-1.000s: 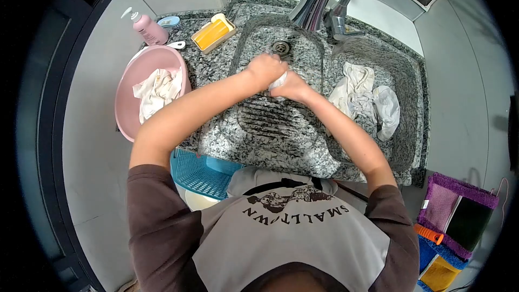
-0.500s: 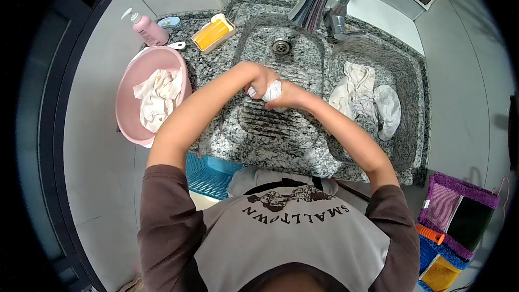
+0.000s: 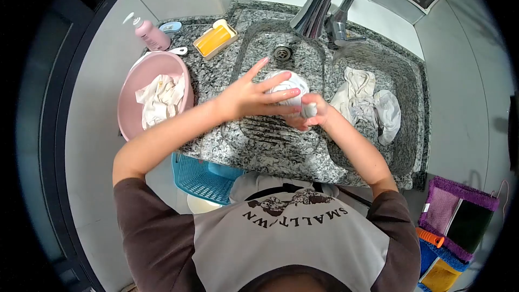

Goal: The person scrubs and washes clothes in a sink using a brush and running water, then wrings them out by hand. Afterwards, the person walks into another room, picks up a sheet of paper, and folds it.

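Note:
Above the ribbed part of the stone sink, a wet white cloth is bunched between my hands. My left hand lies at its left side with the fingers spread apart, and some fingertips pass over the cloth. My right hand is closed around the cloth's lower right end, a small bundle of it showing at the fingers. In the right basin lie a cream cloth and a whitish one. Another cream cloth rests in the pink basin at the left.
A yellow soap bar sits in a dish behind the left arm. Near it stand a pink pump bottle and a white-handled brush. The chrome faucet rises behind the drain. A blue basket is below the counter.
My left hand has opened and spread its fingers. The white cloth, squeezed between both hands before, now shows more widely. My right hand has shifted right and nearer to me.

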{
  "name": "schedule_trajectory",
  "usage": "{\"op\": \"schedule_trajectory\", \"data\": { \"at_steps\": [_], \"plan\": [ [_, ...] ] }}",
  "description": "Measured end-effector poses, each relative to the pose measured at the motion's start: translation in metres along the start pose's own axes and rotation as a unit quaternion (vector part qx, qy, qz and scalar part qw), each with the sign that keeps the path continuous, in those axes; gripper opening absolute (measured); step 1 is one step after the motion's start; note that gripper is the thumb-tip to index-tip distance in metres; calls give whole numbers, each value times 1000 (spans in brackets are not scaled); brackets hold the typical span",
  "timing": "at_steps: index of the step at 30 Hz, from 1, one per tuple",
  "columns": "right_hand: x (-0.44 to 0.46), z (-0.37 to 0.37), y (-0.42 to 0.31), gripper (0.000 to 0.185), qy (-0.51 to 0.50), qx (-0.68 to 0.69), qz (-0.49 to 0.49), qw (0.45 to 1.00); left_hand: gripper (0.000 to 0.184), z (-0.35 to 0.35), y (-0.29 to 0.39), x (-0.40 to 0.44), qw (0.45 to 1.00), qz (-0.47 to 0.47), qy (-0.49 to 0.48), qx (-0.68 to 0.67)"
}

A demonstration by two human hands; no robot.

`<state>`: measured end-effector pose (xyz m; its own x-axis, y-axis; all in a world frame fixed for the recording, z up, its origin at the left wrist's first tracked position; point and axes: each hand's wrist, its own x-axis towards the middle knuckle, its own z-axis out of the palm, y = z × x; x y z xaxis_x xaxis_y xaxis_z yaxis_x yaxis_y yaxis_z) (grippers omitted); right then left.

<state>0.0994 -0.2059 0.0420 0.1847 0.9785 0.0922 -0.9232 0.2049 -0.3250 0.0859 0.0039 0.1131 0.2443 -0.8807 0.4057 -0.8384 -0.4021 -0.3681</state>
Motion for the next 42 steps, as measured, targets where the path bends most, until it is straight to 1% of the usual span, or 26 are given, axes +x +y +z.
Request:
{"op": "schedule_trajectory", "data": {
  "at_steps": [2, 4, 5, 6, 7, 9, 10, 12, 16, 17, 19, 22, 24, 25, 27, 28, 30, 31, 33, 34, 35, 36, 37, 40, 41, 42],
  "plan": [
    [12, 1, 4, 47, -22, -32, 29, 999, 50, -4, -17, 13, 988, 94, 99, -73],
    [20, 4, 6, 53, -69, -98, 79, 990, 52, -17, -20, 23, 985, 107, 94, -93],
    [18, 12, 2, 61, -55, -143, 103, 983, 54, -22, -20, 27, 984, 128, 93, -80],
    [17, 17, 0, 61, -56, -140, 106, 983, 56, -24, -18, 29, 983, 148, 90, -68],
    [16, 21, -1, 63, -60, -157, 94, 981, 56, -21, -17, 29, 983, 146, 89, -68],
    [12, 21, -7, 68, -43, -182, 66, 980, 58, -16, -18, 32, 992, 40, 69, -101],
    [11, 22, -7, 68, -42, -182, 67, 980, 58, -16, -17, 32, 992, 39, 70, -102],
    [10, 28, -10, 69, -39, -178, 28, 983, 58, -21, -16, 33, 996, -30, 75, -42],
    [10, 40, -8, 71, -29, -187, 26, 982, 48, -36, -14, 38, 997, -45, 29, -50],
    [11, 41, -7, 72, -48, -169, 15, 984, 48, -40, -16, 40, 997, -46, 30, -51],
    [15, 47, -7, 73, -67, -150, 6, 986, 36, -50, -22, 45, 997, -18, 70, 5],
    [20, 58, -9, 70, -93, -163, 11, 982, 28, -60, -23, 45, 997, 9, 66, -30],
    [22, 64, -11, 76, -42, -227, 62, 971, 24, -56, -23, 40, 996, 18, 84, -31],
    [22, 67, -13, 76, -44, -225, 64, 971, 25, -58, -19, 38, 998, 5, 56, -23],
    [21, 73, -20, 65, 36, -352, 127, 927, 26, -60, -16, 32, 999, -12, 28, -14],
    [23, 77, -20, 65, 35, -351, 128, 927, 28, -58, -14, 29, 1000, -23, -2, -4],
    [29, 82, -15, 40, 212, -477, 102, 847, 29, -49, -11, 24, 999, -33, -31, 4],
    [33, 80, -12, 40, 212, -478, 103, 846, 30, -43, -11, 21, 995, -68, -65, -34],
    [43, 68, -5, 30, 326, -405, 63, 852, 30, -27, -12, 16, 987, -108, -99, -69],
    [45, 55, -4, 30, 324, -405, 67, 852, 29, -15, -14, 15, 970, -154, -156, -103],
    [48, 38, -7, 27, 349, -348, 91, 865, 28, -3, -15, 11, 947, -198, -212, -137],
    [50, 24, -10, 24, 373, -292, 113, 873, 28, 13, -15, 4, 948, -200, -211, -134],
    [54, 15, -8, 12, 387, -282, 116, 870, 29, 31, -13, -5, 936, -228, -215, -160],
    [59, -5, -1, 14, 379, -262, 64, 885, 33, 36, -13, -12, 924, -255, -209, -195],
    [58, -9, -4, 22, 367, -249, 82, 893, 33, 34, -13, -13, 917, -272, -216, -194],
    [57, -3, -5, 22, 366, -249, 84, 893, 32, 28, -12, -12, 910, -289, -224, -195]
  ]
}}
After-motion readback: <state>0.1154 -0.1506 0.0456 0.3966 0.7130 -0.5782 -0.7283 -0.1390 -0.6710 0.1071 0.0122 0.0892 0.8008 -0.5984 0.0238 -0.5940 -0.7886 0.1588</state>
